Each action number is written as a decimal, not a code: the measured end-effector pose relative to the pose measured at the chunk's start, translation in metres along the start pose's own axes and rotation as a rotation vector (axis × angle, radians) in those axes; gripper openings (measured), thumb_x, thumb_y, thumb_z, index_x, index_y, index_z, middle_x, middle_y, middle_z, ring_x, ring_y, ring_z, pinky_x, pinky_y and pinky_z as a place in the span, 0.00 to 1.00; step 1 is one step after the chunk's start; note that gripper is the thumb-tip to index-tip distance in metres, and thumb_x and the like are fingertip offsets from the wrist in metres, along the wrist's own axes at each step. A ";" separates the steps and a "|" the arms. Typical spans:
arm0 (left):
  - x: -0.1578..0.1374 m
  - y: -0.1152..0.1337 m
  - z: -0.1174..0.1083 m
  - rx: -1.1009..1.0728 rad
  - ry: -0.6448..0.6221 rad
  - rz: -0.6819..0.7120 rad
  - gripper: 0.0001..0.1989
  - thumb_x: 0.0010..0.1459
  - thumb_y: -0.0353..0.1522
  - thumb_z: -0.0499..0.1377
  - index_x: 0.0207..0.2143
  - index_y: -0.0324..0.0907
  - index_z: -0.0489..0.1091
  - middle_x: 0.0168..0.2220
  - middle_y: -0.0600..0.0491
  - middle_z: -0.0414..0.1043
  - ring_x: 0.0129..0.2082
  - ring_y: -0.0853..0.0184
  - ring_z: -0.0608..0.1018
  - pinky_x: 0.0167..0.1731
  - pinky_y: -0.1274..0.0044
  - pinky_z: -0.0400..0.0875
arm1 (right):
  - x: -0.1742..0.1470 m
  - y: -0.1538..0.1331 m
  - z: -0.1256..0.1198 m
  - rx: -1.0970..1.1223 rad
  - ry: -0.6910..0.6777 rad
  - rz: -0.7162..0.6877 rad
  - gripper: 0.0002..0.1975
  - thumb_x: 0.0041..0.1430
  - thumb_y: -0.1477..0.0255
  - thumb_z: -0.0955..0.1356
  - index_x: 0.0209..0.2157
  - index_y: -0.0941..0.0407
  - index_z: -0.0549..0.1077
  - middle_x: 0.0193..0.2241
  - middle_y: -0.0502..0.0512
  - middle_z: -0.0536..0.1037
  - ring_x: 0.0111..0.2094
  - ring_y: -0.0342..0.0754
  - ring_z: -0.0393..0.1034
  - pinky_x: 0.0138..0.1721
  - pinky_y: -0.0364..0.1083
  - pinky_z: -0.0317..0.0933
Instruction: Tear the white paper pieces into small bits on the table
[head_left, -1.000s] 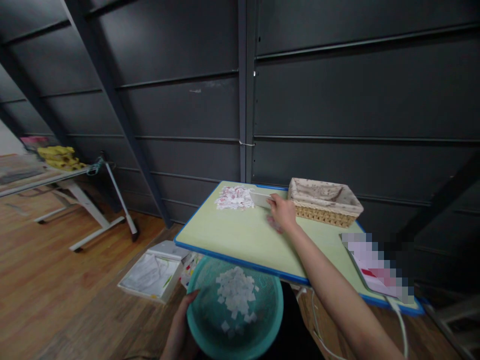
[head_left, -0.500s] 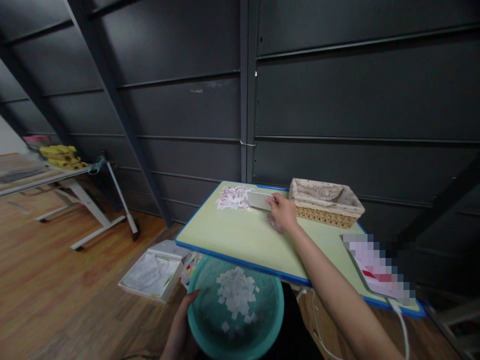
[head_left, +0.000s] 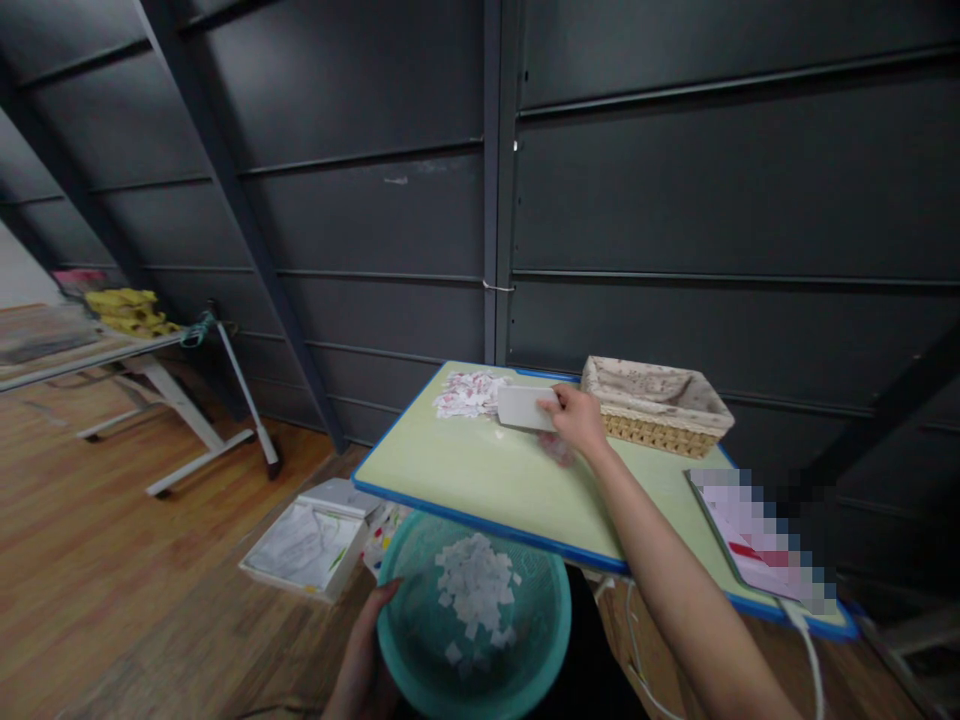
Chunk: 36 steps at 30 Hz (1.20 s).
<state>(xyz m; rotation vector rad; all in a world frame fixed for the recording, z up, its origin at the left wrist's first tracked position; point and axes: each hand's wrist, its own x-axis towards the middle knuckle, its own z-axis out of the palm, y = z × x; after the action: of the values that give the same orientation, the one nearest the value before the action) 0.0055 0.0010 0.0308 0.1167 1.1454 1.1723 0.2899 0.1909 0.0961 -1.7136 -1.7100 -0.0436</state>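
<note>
My left hand (head_left: 367,625) grips the left rim of a green plastic basket (head_left: 551,640), thumb over the edge. White paper-like squares (head_left: 476,585) lie heaped in it. Over the table (head_left: 465,465), my right hand (head_left: 579,415) is closed on the right end of a flat white rectangular piece (head_left: 525,408), whose exact kind I cannot make out. Its left end meets the edge of a pile of white and reddish paper scraps (head_left: 469,393). Just below the hand sits a small see-through reddish thing (head_left: 555,448), blurred.
A fabric-lined wicker basket (head_left: 660,430) stands at the table's back right. Nearer me on the right lies a tablet-like device (head_left: 750,545) with a white cable (head_left: 806,650). An open white box (head_left: 300,550) rests on the floor. Another table (head_left: 112,350) stands far left.
The white piece has tilted so more of its flat face shows, and my right hand has shifted slightly right. My left hand stays on the green basket.
</note>
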 end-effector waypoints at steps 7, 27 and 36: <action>-0.002 0.001 0.002 0.015 0.012 0.015 0.05 0.51 0.28 0.60 0.33 0.39 0.73 0.18 0.53 0.79 0.34 0.53 0.83 0.43 0.61 0.74 | 0.000 0.000 -0.003 -0.003 -0.018 0.024 0.09 0.52 0.67 0.66 0.30 0.57 0.76 0.28 0.56 0.79 0.28 0.49 0.69 0.28 0.44 0.52; 0.002 -0.001 0.000 0.013 0.014 0.035 0.07 0.52 0.28 0.59 0.36 0.36 0.72 0.19 0.51 0.80 0.35 0.54 0.83 0.44 0.61 0.74 | -0.006 -0.009 0.000 0.455 -0.230 -0.041 0.09 0.44 0.66 0.68 0.23 0.59 0.73 0.20 0.50 0.73 0.22 0.44 0.62 0.23 0.42 0.50; 0.006 -0.004 -0.003 -0.045 -0.024 0.046 0.06 0.53 0.28 0.59 0.34 0.37 0.73 0.22 0.50 0.81 0.35 0.55 0.83 0.43 0.62 0.74 | -0.025 -0.028 0.007 0.870 -0.733 -0.010 0.16 0.37 0.64 0.75 0.20 0.59 0.67 0.15 0.44 0.65 0.17 0.38 0.57 0.19 0.40 0.46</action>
<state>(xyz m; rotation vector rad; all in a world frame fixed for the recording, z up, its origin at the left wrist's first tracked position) 0.0055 0.0019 0.0230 0.1230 1.1001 1.2334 0.2589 0.1699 0.0909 -1.0818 -1.7940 1.2648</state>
